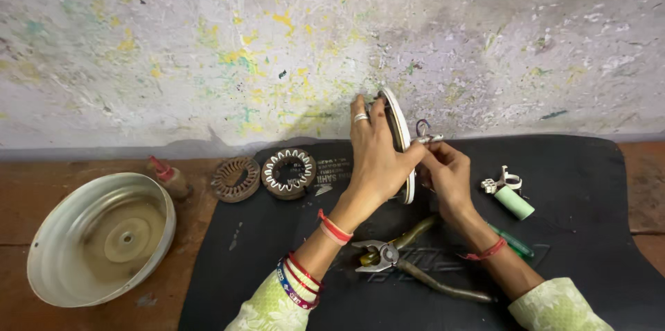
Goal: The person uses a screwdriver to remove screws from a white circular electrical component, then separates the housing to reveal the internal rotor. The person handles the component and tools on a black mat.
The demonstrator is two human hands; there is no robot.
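while my left hand stands a round white-rimmed motor cover on edge above the black mat, its fingers wrapped closed around it, my right hand pinches a small metal part against the cover's rim. pliers lie just below my wrists; two stator rings and a metal bowl sit to the left on the worktop.

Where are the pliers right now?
In the head view, the worn metal pliers lie on the black rubber mat, low and centre-right, between the person's two forearms, untouched.
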